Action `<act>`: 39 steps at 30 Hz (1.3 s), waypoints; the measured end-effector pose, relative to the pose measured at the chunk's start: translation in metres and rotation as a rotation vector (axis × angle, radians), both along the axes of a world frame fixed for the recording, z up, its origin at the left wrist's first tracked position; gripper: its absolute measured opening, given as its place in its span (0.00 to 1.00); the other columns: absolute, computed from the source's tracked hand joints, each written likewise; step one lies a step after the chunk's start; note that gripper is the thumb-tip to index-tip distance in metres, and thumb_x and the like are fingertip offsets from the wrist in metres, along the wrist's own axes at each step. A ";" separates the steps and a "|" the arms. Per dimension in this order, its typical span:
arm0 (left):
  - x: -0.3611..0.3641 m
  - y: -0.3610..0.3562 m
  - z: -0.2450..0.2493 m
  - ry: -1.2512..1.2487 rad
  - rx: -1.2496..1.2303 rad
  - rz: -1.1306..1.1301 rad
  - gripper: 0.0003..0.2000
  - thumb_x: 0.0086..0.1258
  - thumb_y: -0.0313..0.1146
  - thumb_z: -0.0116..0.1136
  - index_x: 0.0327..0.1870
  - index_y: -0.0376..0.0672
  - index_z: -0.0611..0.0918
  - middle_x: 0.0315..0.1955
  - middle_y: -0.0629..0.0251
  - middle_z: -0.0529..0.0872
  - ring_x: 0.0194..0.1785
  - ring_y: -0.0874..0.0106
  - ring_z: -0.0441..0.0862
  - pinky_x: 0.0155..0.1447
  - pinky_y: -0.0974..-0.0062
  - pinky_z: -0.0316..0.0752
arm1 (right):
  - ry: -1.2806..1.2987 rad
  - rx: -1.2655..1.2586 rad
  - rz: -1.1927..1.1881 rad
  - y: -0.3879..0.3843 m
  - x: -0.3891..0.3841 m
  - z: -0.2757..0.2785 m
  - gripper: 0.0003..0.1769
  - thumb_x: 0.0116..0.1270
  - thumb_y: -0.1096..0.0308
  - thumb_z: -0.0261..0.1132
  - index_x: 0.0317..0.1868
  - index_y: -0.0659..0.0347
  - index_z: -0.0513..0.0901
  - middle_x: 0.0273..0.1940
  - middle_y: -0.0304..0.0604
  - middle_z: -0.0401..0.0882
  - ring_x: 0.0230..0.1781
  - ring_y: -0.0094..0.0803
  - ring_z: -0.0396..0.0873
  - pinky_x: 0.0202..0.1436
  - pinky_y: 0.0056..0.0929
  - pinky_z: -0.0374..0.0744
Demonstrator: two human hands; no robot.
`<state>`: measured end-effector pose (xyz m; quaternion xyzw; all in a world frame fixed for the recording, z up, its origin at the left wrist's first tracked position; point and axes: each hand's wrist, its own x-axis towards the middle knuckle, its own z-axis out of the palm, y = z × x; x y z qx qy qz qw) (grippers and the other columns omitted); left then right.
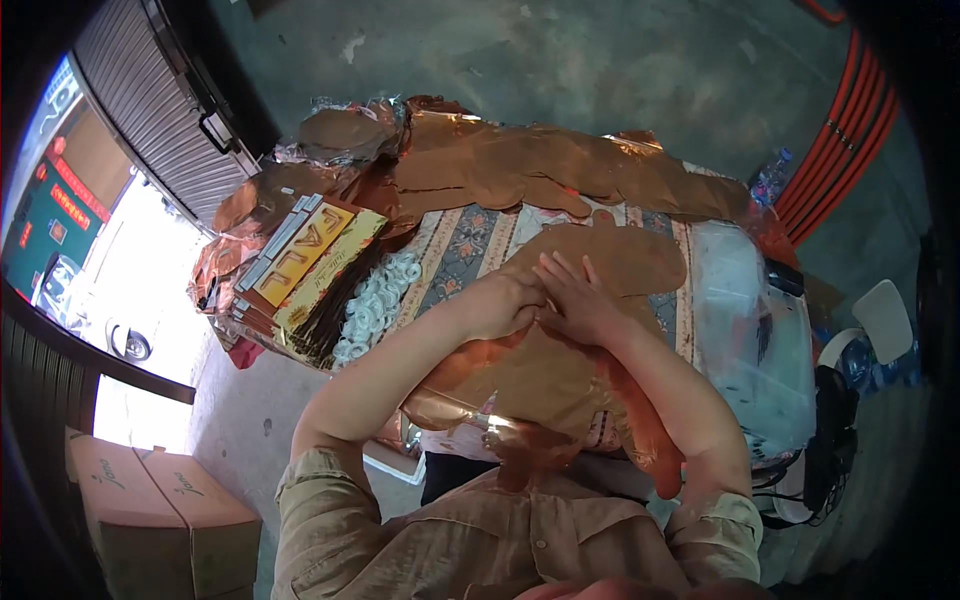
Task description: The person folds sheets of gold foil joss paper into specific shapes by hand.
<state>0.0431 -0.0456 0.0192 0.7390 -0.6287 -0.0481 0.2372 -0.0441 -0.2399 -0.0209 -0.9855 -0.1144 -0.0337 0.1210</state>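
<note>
A large flat brown foil balloon [520, 385] with rounded lobes lies in front of me, its shiny lower part hanging over the table's near edge. My left hand [500, 303] is on its middle, fingers curled and pressed together on the foil. Right beside it, my right hand [580, 305] lies on the foil with the fingers stretched and spread. The two hands touch or nearly touch at the fingertips. What sits under my left fingers is partly hidden.
More flat brown foil balloons [560, 165] line the table's far side. At left are a stack of printed packages [310, 265] and a pile of white coiled pieces [380, 300]. Clear plastic bags [750, 340] lie at right. Cardboard boxes [165, 500] stand on the floor.
</note>
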 end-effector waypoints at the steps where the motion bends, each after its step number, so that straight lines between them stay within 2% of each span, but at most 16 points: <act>1: -0.002 0.002 0.002 -0.048 0.011 -0.025 0.13 0.62 0.33 0.62 0.46 0.41 0.84 0.44 0.59 0.81 0.56 0.58 0.75 0.60 0.64 0.73 | 0.003 -0.011 -0.001 -0.001 0.000 0.000 0.41 0.70 0.39 0.53 0.75 0.55 0.59 0.77 0.47 0.52 0.80 0.40 0.46 0.78 0.58 0.41; 2: -0.003 0.003 -0.001 -0.044 0.013 -0.026 0.13 0.62 0.33 0.62 0.46 0.41 0.84 0.44 0.59 0.81 0.56 0.58 0.75 0.60 0.64 0.73 | 0.005 -0.023 -0.004 -0.001 0.000 -0.001 0.41 0.70 0.40 0.54 0.75 0.54 0.57 0.78 0.46 0.51 0.80 0.40 0.46 0.78 0.57 0.40; 4: -0.005 0.006 -0.008 -0.115 -0.039 -0.022 0.15 0.60 0.39 0.64 0.44 0.43 0.84 0.43 0.62 0.80 0.52 0.60 0.75 0.60 0.64 0.70 | -0.006 -0.018 -0.002 -0.003 0.000 -0.004 0.40 0.70 0.40 0.55 0.75 0.53 0.58 0.77 0.45 0.51 0.80 0.40 0.46 0.78 0.57 0.40; 7: -0.007 0.008 -0.010 -0.130 -0.072 -0.021 0.17 0.59 0.41 0.66 0.47 0.42 0.82 0.44 0.62 0.79 0.52 0.60 0.75 0.60 0.63 0.70 | -0.026 0.008 0.001 -0.004 0.001 -0.008 0.40 0.70 0.41 0.56 0.75 0.52 0.58 0.77 0.45 0.52 0.80 0.40 0.47 0.78 0.57 0.40; 10: -0.009 0.009 -0.007 -0.134 0.021 0.003 0.20 0.60 0.39 0.66 0.52 0.42 0.81 0.47 0.61 0.79 0.55 0.59 0.74 0.61 0.65 0.71 | -0.020 0.027 0.011 -0.006 0.001 -0.007 0.40 0.69 0.42 0.58 0.75 0.51 0.59 0.77 0.45 0.52 0.80 0.39 0.46 0.78 0.57 0.40; 15: -0.006 0.010 -0.008 -0.164 -0.008 -0.004 0.20 0.60 0.39 0.66 0.52 0.42 0.81 0.48 0.61 0.79 0.55 0.58 0.74 0.61 0.64 0.71 | 0.069 0.119 0.011 -0.008 0.004 0.011 0.40 0.69 0.40 0.57 0.74 0.53 0.61 0.77 0.47 0.53 0.80 0.40 0.46 0.78 0.58 0.38; 18: -0.005 0.009 -0.012 -0.157 -0.003 -0.028 0.20 0.60 0.39 0.67 0.52 0.41 0.81 0.49 0.61 0.78 0.55 0.58 0.74 0.61 0.63 0.70 | 0.121 0.196 -0.011 -0.014 -0.003 0.018 0.40 0.68 0.45 0.62 0.74 0.55 0.61 0.77 0.47 0.52 0.80 0.41 0.46 0.79 0.55 0.40; 20: -0.005 0.008 -0.014 -0.153 -0.010 -0.042 0.20 0.60 0.39 0.67 0.52 0.41 0.81 0.50 0.60 0.78 0.55 0.58 0.74 0.61 0.63 0.70 | 0.022 0.144 -0.055 -0.016 -0.007 0.023 0.41 0.67 0.45 0.62 0.73 0.59 0.62 0.77 0.49 0.52 0.79 0.43 0.47 0.79 0.54 0.41; 26: -0.006 0.009 -0.011 -0.089 -0.023 -0.035 0.20 0.60 0.38 0.66 0.52 0.40 0.81 0.52 0.60 0.78 0.56 0.58 0.74 0.62 0.64 0.70 | 0.023 0.055 -0.001 0.020 -0.087 0.035 0.41 0.68 0.46 0.61 0.71 0.68 0.63 0.75 0.57 0.53 0.78 0.46 0.50 0.78 0.55 0.45; 29: -0.006 0.009 -0.008 -0.101 -0.035 -0.038 0.19 0.61 0.38 0.67 0.51 0.39 0.81 0.51 0.60 0.79 0.56 0.58 0.74 0.62 0.65 0.70 | 0.049 0.077 0.016 0.034 -0.117 0.042 0.42 0.67 0.45 0.60 0.70 0.70 0.62 0.74 0.59 0.54 0.77 0.49 0.51 0.78 0.56 0.47; 33: -0.006 0.009 -0.004 -0.084 -0.001 -0.031 0.20 0.61 0.38 0.67 0.52 0.38 0.81 0.51 0.58 0.79 0.57 0.57 0.74 0.63 0.65 0.70 | 0.011 0.080 -0.007 0.042 -0.133 0.023 0.43 0.66 0.45 0.60 0.70 0.70 0.61 0.74 0.59 0.54 0.77 0.51 0.51 0.77 0.56 0.48; 35: -0.003 0.009 -0.005 -0.089 0.020 -0.037 0.20 0.61 0.38 0.67 0.52 0.38 0.81 0.52 0.58 0.79 0.58 0.58 0.74 0.63 0.65 0.70 | 0.001 -0.047 -0.008 0.045 -0.133 0.021 0.44 0.66 0.44 0.58 0.71 0.70 0.60 0.74 0.59 0.55 0.77 0.50 0.51 0.77 0.56 0.48; 38: 0.008 0.004 0.003 0.000 -0.004 -0.067 0.18 0.63 0.36 0.66 0.52 0.37 0.81 0.51 0.57 0.80 0.58 0.59 0.75 0.62 0.66 0.70 | -0.029 -0.088 -0.008 0.044 -0.132 0.014 0.45 0.67 0.42 0.57 0.71 0.70 0.60 0.74 0.59 0.55 0.77 0.50 0.51 0.77 0.56 0.48; 39: 0.015 0.002 0.008 0.206 0.055 -0.055 0.16 0.64 0.35 0.65 0.50 0.36 0.82 0.50 0.57 0.80 0.57 0.61 0.76 0.61 0.67 0.72 | -0.030 -0.088 -0.012 0.044 -0.132 0.014 0.45 0.67 0.42 0.57 0.71 0.70 0.60 0.74 0.59 0.55 0.77 0.50 0.51 0.77 0.56 0.48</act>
